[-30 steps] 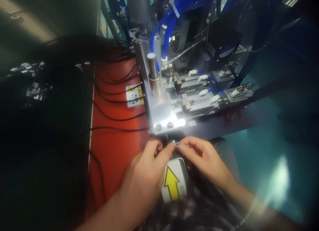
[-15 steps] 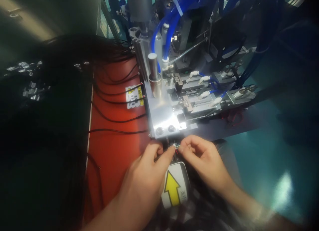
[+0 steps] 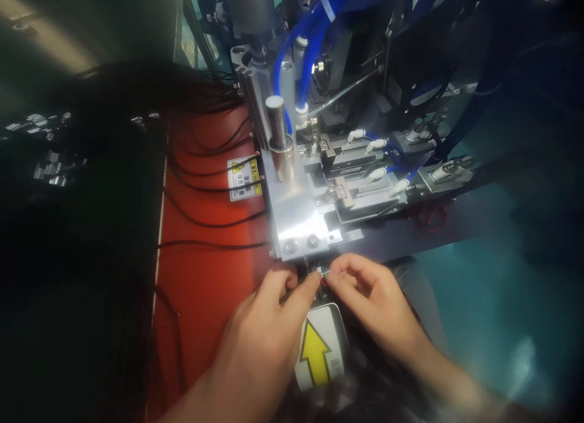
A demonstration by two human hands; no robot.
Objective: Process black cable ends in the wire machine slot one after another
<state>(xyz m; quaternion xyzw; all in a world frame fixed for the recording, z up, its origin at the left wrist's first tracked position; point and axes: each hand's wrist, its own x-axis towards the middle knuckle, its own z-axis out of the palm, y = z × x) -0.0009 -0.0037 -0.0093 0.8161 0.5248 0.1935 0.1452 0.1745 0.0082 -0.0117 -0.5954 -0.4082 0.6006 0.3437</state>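
Between my fingertips, just in front of the machine, is a small bundle of thin wires (image 3: 324, 274), with green, red and whitish strands. My left hand (image 3: 269, 319) pinches it from the left between thumb and fingers, and the thumb covers part of it. From the right, my right hand (image 3: 374, 292) pinches the other side of the wires with its thumb and index finger. The wire ends are too small to make out. Right behind the fingers is the front edge of a shiny metal block (image 3: 298, 219). A pedal-like part with a yellow arrow label (image 3: 314, 353) shows below.
On the left, black cables (image 3: 214, 245) cross an orange-red surface (image 3: 205, 295) that carries a warning label (image 3: 245, 178). Shiny small pieces (image 3: 55, 167) lie in the dark area farther left. Blue air hoses (image 3: 314, 39) and pneumatic cylinders (image 3: 369, 195) fill the machine behind.
The view has shifted slightly, so the machine sits a little lower and to the left. Both hands keep their pinch on the wires, with hardly any movement.
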